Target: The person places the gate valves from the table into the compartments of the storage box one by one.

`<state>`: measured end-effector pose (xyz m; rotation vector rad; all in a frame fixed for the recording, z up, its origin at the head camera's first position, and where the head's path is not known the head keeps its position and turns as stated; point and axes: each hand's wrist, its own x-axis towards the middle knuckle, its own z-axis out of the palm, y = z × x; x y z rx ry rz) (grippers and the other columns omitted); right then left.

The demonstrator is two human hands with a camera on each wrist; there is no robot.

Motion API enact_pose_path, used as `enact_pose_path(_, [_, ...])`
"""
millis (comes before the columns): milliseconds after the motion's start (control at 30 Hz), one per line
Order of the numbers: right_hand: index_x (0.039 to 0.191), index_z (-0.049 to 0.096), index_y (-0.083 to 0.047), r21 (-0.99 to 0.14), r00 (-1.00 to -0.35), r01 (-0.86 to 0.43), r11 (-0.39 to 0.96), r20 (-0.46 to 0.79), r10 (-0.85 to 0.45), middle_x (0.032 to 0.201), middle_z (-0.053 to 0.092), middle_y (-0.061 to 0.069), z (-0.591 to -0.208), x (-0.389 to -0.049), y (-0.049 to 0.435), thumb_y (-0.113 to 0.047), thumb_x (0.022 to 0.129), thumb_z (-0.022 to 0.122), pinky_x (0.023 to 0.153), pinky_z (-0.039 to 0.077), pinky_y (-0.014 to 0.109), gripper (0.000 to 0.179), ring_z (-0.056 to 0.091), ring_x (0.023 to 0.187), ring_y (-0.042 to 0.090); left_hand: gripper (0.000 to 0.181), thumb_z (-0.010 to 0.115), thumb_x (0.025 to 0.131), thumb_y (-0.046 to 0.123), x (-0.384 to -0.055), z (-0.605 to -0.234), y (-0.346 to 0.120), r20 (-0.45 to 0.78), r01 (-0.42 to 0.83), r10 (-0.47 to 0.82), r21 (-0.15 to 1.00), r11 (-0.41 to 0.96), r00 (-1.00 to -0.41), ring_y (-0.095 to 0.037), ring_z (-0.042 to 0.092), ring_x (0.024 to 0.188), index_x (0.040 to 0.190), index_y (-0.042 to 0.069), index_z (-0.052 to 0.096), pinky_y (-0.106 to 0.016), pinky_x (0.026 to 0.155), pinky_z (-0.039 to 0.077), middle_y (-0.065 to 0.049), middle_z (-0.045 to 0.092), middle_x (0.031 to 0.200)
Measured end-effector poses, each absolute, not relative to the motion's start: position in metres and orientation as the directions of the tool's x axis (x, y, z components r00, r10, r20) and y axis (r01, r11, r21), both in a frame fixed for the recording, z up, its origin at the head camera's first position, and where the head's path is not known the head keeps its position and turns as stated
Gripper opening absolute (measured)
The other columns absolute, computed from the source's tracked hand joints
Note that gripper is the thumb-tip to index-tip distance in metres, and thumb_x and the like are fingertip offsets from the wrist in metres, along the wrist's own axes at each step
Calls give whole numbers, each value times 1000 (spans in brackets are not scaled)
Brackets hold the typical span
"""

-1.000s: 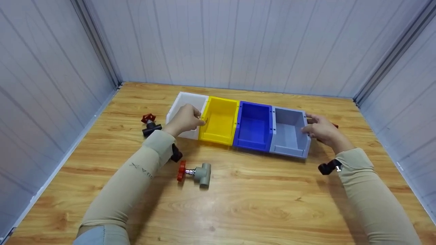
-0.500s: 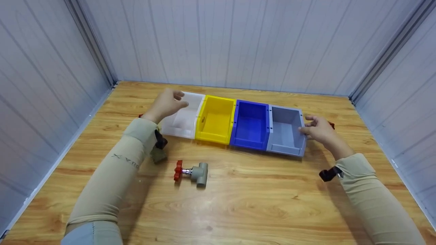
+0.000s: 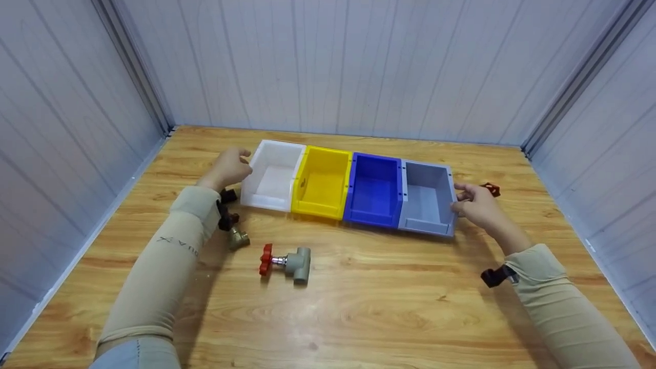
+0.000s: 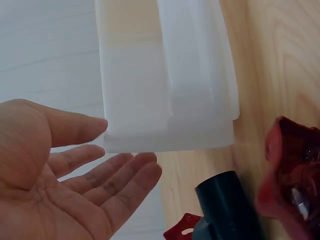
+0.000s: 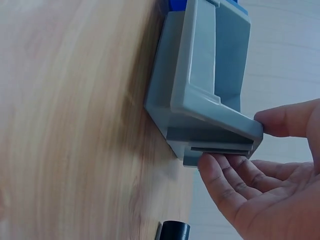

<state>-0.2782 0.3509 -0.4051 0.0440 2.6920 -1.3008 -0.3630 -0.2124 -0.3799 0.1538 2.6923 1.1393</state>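
Observation:
A joined row of white (image 3: pixel 274 177), yellow (image 3: pixel 325 179), blue (image 3: pixel 376 184) and grey (image 3: pixel 426 202) plastic bins sits toward the back of the wooden table. My left hand (image 3: pixel 228 168) is at the white bin's outer side; the left wrist view shows its thumb tip right at the bin's corner and its fingers loosely extended just past the wall. At the other end, my right hand (image 3: pixel 479 206) grips the grey bin's outer side. Its thumb (image 5: pixel 285 120) lies on the rim, and its fingers curl under the side lip.
In front of the bins lies a grey tee valve (image 3: pixel 297 264) with a red handwheel. A brass valve (image 3: pixel 239 239) and a black pipe fitting (image 4: pixel 227 200) are near my left wrist. Another red handwheel (image 3: pixel 491 189) shows behind my right hand. Panel walls (image 3: pixel 328 66) enclose the table.
My left hand has moved left from the white-yellow divider, over the white bin, to its outer side. My right hand stays at the grey bin. The brass valve has come into sight.

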Motion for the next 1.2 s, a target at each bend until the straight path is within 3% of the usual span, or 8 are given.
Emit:
enact_pose_path(133, [162, 34, 14, -774, -992, 70, 629, -121, -38, 133, 57, 30, -408, -277, 347, -1, 102, 60, 81, 58, 15, 68, 58, 118, 29, 65, 45, 99, 2, -362, -384, -215, -156, 6, 179, 738, 675, -971, -49, 53, 143, 162, -14, 35, -56, 115, 51, -39, 50, 155])
enact_pose_path(300, [162, 33, 16, -769, -993, 61, 637, -109, -36, 140, 56, 37, -408, -280, 344, 1, 102, 58, 81, 57, 15, 66, 56, 128, 38, 63, 44, 96, -2, -363, -385, -214, -134, 21, 182, 749, 663, -974, -50, 46, 149, 158, -17, 41, -57, 120, 47, -39, 48, 157])
enact_pose_path(467, [162, 33, 15, -758, -990, 73, 648, -132, -44, 140, 56, 35, -406, -284, 344, 1, 103, 58, 81, 57, 15, 66, 55, 126, 36, 60, 44, 97, -4, -363, -389, -217, -119, 33, 194, 770, 637, -974, -49, 42, 153, 155, -18, 44, -57, 123, 44, -39, 46, 160])
enact_pose_path(900, [166, 27, 12, -761, -981, 110, 640, -187, -54, 150, 50, 37, -401, -299, 352, 2, 104, 55, 83, 56, 14, 68, 53, 132, 37, 56, 49, 104, 2, -354, -388, -216, -163, -11, 183, 775, 632, -969, -47, 50, 146, 157, -15, 44, -58, 120, 48, -36, 47, 160])
enact_pose_path(1200, [167, 28, 8, -762, -977, 124, 636, -207, -57, 146, 49, 30, -401, -310, 362, -2, 104, 57, 82, 54, 16, 70, 57, 119, 26, 56, 53, 101, 2, -350, -391, -211, -141, 10, 180, 762, 648, -973, -45, 52, 141, 154, -17, 46, -57, 120, 49, -37, 53, 152])
